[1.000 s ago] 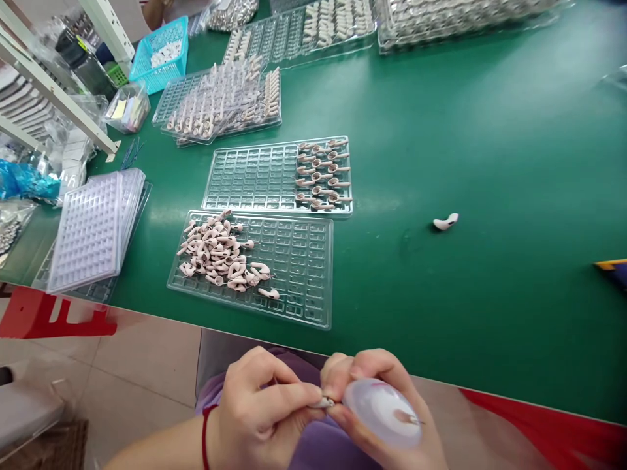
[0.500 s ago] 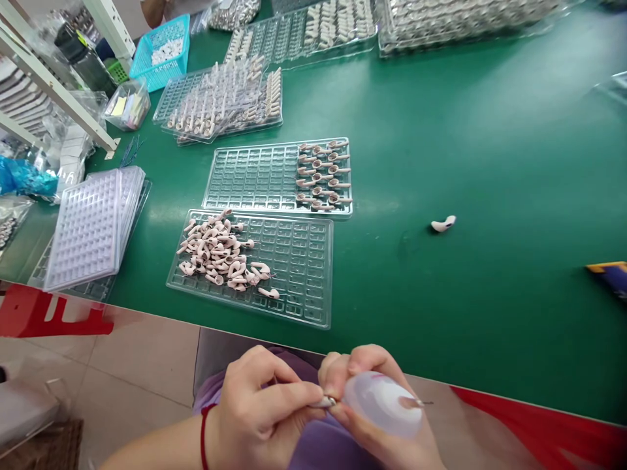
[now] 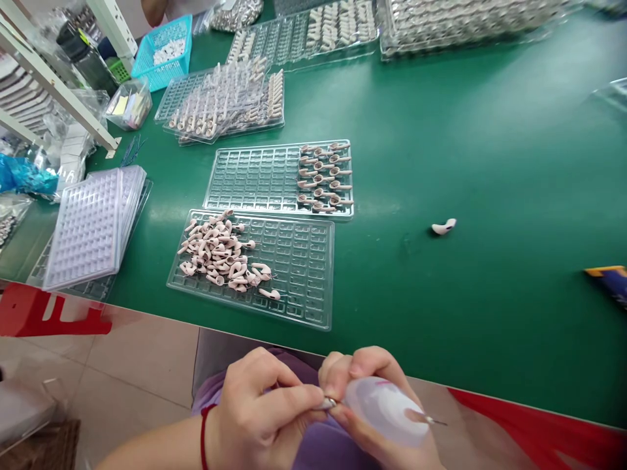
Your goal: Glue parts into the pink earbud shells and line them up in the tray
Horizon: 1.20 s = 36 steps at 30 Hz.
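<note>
My left hand (image 3: pixel 262 395) is closed, with thumb and fingertips pinching a small white earbud shell (image 3: pixel 329 403) above my lap. My right hand (image 3: pixel 369 362) is wrapped round a translucent squeeze bottle (image 3: pixel 385 408), whose thin metal needle points away to the right. The right fingertips also touch the end of the shell. Much of the shell is hidden by fingers. Beyond the hands lies a clear tray (image 3: pixel 306 274) with a loose heap of earbud shells (image 3: pixel 218 251) on its left side. Behind it, another clear tray (image 3: pixel 255 176) has shells in rows at its right end.
A single earbud shell (image 3: pixel 443 226) lies on the green table (image 3: pixel 490 313). White trays (image 3: pixel 88 222) are stacked at the left. Further back are filled trays (image 3: pixel 230 104), a blue basket (image 3: pixel 164 55) and a plastic box (image 3: pixel 128 104). A blue-and-yellow object (image 3: pixel 610 284) lies at the right edge.
The squeeze bottle has tipped slightly, its needle now reaching a little further right and lower. Both hands keep their hold on the shell and bottle.
</note>
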Motion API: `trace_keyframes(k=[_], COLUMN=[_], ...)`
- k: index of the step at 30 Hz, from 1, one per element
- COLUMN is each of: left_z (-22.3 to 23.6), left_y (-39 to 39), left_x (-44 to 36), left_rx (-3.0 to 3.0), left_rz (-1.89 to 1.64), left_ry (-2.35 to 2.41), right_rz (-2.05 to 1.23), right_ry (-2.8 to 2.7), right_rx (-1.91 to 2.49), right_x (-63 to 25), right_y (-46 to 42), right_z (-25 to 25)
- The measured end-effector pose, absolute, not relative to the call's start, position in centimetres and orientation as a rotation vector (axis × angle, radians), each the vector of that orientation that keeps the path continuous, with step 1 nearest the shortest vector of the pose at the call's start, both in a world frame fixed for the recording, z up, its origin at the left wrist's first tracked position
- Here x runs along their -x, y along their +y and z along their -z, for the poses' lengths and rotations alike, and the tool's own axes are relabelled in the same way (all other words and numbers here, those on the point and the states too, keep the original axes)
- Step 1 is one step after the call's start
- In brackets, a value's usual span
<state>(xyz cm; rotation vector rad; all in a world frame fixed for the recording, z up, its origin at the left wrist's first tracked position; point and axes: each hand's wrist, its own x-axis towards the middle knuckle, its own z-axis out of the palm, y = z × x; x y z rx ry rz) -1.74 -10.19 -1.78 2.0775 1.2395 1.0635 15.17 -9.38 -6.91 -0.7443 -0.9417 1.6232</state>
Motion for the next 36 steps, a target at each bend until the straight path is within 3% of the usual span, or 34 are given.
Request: trace_keyframes(k=[36], left_z=[2.0], left_y=[-10.2], left_x=[2.2], left_rx=[-1.976], left_rz=[-1.032], left_ry=[1.371], right_rz=[-1.622], right_ry=[-0.93], right_rx=[0.873], right_x=[-16.2], right_y=[-9.4], right_z=[7.4])
